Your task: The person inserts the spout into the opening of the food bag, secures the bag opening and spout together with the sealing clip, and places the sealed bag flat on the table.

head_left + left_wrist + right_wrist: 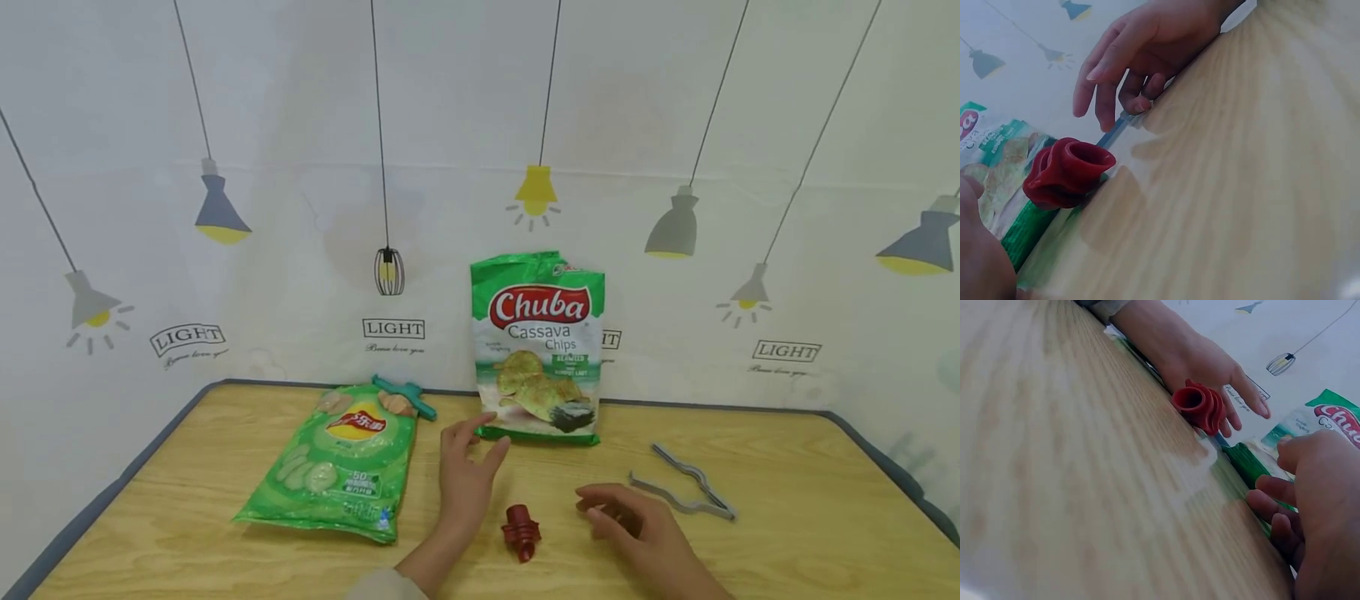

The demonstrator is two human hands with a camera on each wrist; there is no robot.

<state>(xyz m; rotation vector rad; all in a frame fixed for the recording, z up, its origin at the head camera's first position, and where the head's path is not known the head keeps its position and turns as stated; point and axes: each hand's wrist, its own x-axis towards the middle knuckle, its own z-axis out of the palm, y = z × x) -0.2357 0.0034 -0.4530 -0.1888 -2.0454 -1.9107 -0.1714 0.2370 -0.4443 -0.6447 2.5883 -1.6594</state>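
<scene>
A dark red plastic piece (521,532) with a hollow round end lies on the table between the two hands. My left hand (467,475) is left of it, thumb and fingers spread apart, holding nothing. Its fingertips are close to the bottom of an upright Chuba cassava chips bag (536,358); whether they touch it I cannot tell. To the right of the red piece, my right hand (637,525) hovers with loosely bent fingers and nothing in them. In the right wrist view the red piece (1199,409) appears in front of the left hand.
A green potato chips bag (330,475) lies on the left, with a teal clip (408,395) at its top edge. On the right lies a grey, spread-apart bag clip (701,480). A wall covering printed with lamps (536,185) rises behind the wooden table (795,517).
</scene>
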